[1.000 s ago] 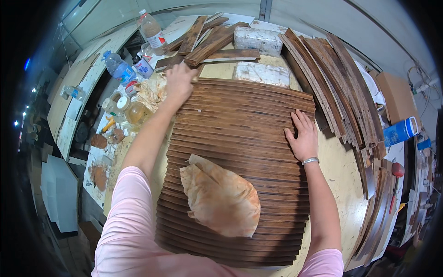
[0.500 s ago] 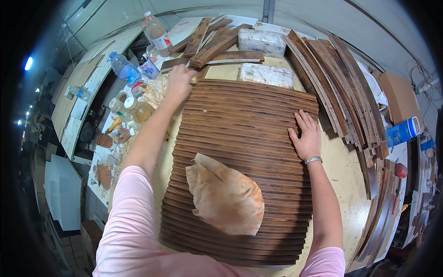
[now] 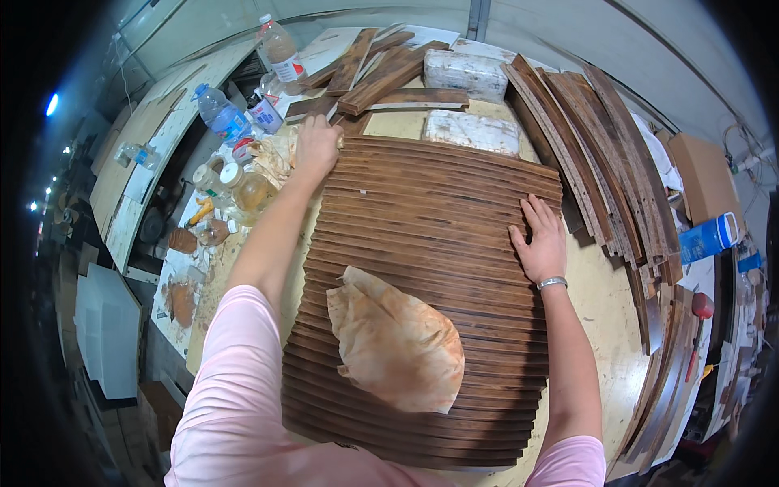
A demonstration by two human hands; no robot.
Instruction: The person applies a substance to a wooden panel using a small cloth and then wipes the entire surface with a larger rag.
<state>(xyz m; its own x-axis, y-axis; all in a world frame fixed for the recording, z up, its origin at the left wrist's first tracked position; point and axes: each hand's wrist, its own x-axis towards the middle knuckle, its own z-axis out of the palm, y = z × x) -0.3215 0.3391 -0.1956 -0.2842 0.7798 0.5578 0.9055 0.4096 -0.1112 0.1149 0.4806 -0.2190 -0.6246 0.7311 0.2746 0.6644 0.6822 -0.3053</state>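
Observation:
A dark brown panel of ridged wooden slats (image 3: 422, 211) lies across the worktable in front of me. My left hand (image 3: 317, 148) is at its far left corner with the fingers curled. A small pale edge shows by those fingertips, but the thing in them is mostly hidden. On the panel's right side my right hand (image 3: 542, 242) lies flat, fingers spread and holding nothing. A crumpled, orange-stained cloth (image 3: 398, 345) rests on the near part of the panel, apart from both hands.
Left of the panel stand jars (image 3: 253, 193) and plastic bottles (image 3: 219, 114). Loose dark boards (image 3: 389, 81) lie behind it, beside two white-wrapped blocks (image 3: 471, 132). Long wooden strips (image 3: 600, 154) are stacked on the right, near a blue jug (image 3: 706, 237) and a red-headed tool (image 3: 701, 308).
My left hand has turned slightly at the far left corner, and less of the pale thing by its fingers shows. My right hand and the cloth stay in place on the panel.

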